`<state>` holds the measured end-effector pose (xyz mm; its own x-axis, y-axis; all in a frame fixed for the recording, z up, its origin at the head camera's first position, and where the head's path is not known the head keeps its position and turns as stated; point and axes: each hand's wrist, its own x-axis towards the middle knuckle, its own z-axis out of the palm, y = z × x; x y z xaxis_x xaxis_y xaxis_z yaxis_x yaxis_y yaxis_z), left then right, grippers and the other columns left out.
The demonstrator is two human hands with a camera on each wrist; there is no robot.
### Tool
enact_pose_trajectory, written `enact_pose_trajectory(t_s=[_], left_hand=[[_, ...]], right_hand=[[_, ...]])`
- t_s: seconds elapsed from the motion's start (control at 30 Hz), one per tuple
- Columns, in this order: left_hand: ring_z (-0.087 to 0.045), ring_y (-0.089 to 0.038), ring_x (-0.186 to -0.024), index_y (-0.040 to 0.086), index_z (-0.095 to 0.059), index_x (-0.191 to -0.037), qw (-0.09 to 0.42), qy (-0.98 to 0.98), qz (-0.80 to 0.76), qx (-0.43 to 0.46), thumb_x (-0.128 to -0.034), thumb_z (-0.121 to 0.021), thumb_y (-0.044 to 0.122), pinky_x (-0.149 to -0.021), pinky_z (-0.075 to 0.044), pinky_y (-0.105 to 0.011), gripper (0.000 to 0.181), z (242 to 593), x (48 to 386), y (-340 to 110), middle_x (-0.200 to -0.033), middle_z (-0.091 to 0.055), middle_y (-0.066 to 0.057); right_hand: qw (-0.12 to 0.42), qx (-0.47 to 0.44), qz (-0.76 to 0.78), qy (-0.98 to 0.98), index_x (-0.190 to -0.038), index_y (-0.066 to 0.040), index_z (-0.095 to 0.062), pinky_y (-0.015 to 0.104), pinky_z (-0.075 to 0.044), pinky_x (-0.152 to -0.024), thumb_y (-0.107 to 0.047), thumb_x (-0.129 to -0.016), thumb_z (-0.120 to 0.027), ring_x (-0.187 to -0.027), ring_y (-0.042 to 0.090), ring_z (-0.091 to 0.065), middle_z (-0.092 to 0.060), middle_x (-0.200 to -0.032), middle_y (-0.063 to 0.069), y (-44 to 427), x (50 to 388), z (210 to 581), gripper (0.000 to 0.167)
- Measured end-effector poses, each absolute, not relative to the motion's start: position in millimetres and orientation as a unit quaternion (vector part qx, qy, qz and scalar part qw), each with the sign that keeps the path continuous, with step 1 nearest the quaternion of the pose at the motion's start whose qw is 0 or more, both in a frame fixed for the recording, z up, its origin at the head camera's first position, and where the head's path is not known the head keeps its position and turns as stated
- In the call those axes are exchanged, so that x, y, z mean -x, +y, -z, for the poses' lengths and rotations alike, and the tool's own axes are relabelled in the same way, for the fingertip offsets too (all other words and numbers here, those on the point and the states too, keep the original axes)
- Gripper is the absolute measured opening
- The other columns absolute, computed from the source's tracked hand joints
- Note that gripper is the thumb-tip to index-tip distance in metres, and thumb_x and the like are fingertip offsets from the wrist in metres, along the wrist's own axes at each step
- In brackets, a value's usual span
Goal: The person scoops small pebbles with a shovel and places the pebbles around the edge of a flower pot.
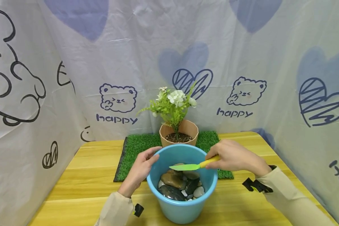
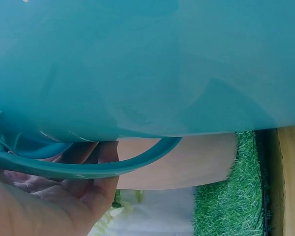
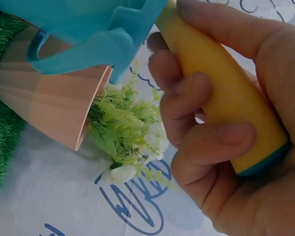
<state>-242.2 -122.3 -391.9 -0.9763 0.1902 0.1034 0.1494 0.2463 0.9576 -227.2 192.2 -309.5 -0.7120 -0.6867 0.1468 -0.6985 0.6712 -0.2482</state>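
Observation:
A blue bucket holds dark, brown and white stones. My left hand grips its left rim, thumb on the rim; in the left wrist view the fingers lie against the outer wall behind the blue handle. My right hand holds a small trowel by its yellow handle, at the bucket's right rim. The trowel's green blade points left over the stones, with nothing visible on it. In the right wrist view the fingers curl round the yellow handle.
Behind the bucket stands a pinkish pot with soil and a white-flowered plant. Green turf mat lies under them on the wooden table. Printed cloth hangs at the back and both sides.

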Motion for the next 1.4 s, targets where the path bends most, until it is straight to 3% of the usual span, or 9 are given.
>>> enact_pose_trajectory(t_s=[0.43, 0.63, 0.87, 1.03, 1.4], left_hand=[[-0.065, -0.030, -0.111, 0.009, -0.056, -0.137, 0.007, 0.780, -0.616, -0.109, -0.1003, -0.051, 0.019, -0.091, -0.054, -0.044, 0.039, 391, 241, -121, -0.127, -0.065, -0.012], [-0.065, -0.027, -0.110, 0.011, -0.057, -0.137, 0.005, 0.788, -0.607, -0.102, -0.1004, -0.050, 0.018, -0.090, -0.055, -0.042, 0.038, 393, 241, -121, -0.124, -0.067, -0.009], [-0.065, -0.025, -0.108, 0.012, -0.058, -0.136, 0.003, 0.793, -0.601, -0.099, -0.1004, -0.050, 0.019, -0.089, -0.055, -0.042, 0.037, 393, 240, -121, -0.121, -0.067, -0.007], [-0.066, -0.025, -0.108, 0.012, -0.058, -0.136, 0.003, 0.792, -0.602, -0.100, -0.1006, -0.050, 0.019, -0.089, -0.055, -0.042, 0.037, 393, 241, -121, -0.121, -0.067, -0.007], [-0.065, -0.025, -0.110, 0.016, -0.059, -0.135, 0.001, 0.792, -0.603, -0.099, -0.1006, -0.049, 0.018, -0.090, -0.054, -0.042, 0.036, 393, 240, -121, -0.123, -0.067, -0.006]], right_hand=[[-0.012, -0.366, -0.130, -0.922, -0.081, -0.029, -0.078, 0.018, -0.037, -0.051, -0.034, -0.079, -0.077, -0.052, -0.001, -0.043, -0.056, -0.061, -0.020, 184, 228, 311, 0.005], [0.004, -0.366, -0.093, -0.926, -0.080, -0.026, -0.079, 0.019, -0.040, -0.052, -0.034, -0.078, -0.078, -0.055, -0.001, -0.045, -0.060, -0.066, -0.021, 178, 228, 310, 0.008], [0.028, -0.371, -0.063, -0.926, -0.072, -0.024, -0.074, 0.019, -0.035, -0.046, -0.036, -0.079, -0.077, -0.049, -0.001, -0.038, -0.052, -0.060, -0.016, 170, 227, 312, 0.014], [0.031, -0.375, -0.064, -0.924, -0.080, -0.019, -0.078, 0.018, -0.039, -0.048, -0.034, -0.081, -0.077, -0.051, -0.002, -0.043, -0.060, -0.066, -0.015, 168, 227, 312, 0.014], [0.025, -0.369, -0.060, -0.927, -0.080, -0.019, -0.079, 0.020, -0.041, -0.050, -0.032, -0.081, -0.076, -0.053, 0.001, -0.046, -0.060, -0.067, -0.014, 162, 233, 311, 0.013]])
